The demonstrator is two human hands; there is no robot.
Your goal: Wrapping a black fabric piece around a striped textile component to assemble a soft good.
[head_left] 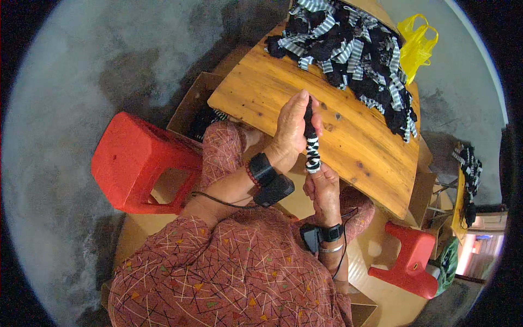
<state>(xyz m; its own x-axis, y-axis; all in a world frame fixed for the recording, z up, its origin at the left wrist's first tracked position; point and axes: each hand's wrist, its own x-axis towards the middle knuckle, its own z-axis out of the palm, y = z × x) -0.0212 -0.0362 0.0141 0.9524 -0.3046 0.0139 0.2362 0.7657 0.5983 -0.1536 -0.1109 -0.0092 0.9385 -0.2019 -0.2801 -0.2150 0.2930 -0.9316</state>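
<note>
A narrow black-and-white knitted piece (312, 150) stands out in front of me over the near edge of the wooden table. Its far part is plain black, its near part patterned, with a white end. My left hand (291, 128) lies along the black part, fingers stretched forward, with the knit held between the thumb side and the fingers partly hidden behind it. At the white near end, my right hand (325, 188) pinches the knit between thumb and curled fingers. Whether it is a glove, a sock or another knit, I cannot tell.
A large pile of black and striped knits (354, 54) covers the far side of the wooden table (261, 87), beside a yellow plastic bag (418, 46). Red stools stand at left (131, 163) and right (411, 261). An open cardboard box (185, 103) with knits sits below the table's left edge.
</note>
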